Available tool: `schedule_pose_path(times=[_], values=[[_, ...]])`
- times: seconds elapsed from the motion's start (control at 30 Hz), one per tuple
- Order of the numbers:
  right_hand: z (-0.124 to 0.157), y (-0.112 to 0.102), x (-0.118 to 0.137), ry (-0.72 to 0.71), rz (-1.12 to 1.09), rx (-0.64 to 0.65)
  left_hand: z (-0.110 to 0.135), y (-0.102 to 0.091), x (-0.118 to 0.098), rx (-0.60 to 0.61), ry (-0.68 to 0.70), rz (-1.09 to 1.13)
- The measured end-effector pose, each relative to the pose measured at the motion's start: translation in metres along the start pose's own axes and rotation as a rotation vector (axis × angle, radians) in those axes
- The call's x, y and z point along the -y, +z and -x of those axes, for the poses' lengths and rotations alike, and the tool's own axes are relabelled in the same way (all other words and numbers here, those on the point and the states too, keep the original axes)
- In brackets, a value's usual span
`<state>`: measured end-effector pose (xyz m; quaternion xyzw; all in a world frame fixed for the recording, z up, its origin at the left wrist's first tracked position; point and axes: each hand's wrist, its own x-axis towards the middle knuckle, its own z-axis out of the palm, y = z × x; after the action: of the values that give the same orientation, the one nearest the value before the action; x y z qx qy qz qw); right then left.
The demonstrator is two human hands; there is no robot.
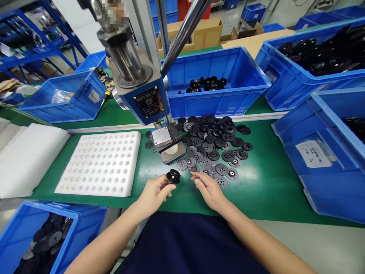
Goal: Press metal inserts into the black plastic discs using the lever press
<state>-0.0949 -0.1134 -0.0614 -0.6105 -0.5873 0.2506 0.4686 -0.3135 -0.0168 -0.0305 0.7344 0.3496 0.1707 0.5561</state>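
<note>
My left hand (155, 192) pinches a small black round wheel part (173, 176) just above the green table mat. My right hand (207, 187) lies to its right with fingers stretched out, the fingertips touching the near edge of a pile of grey and black discs (213, 146). Right behind both hands stands a blue hand press (148, 101) with its metal base block (162, 136) and a pale disc seat (172, 149).
A white foam tray with holes (102, 163) lies left of the press, white foam sheets (25, 156) further left. Blue bins surround the mat: one behind the pile (219, 99), two at right (325, 160), one at lower left with black parts (42, 239). Cardboard boxes stand behind.
</note>
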Motion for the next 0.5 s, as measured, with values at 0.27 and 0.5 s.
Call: schedule_pose_path(times=[0.27, 0.5], values=[[0.003, 0.014, -0.013, -0.156, 0.137, -0.055, -0.016, -0.068, -0.075, -0.474, 0.206, 0.0], [0.0, 0.015, -0.014, -0.147, 0.128, -0.066, -0.063, -0.082, -0.116, -0.677, 0.365, 0.106]])
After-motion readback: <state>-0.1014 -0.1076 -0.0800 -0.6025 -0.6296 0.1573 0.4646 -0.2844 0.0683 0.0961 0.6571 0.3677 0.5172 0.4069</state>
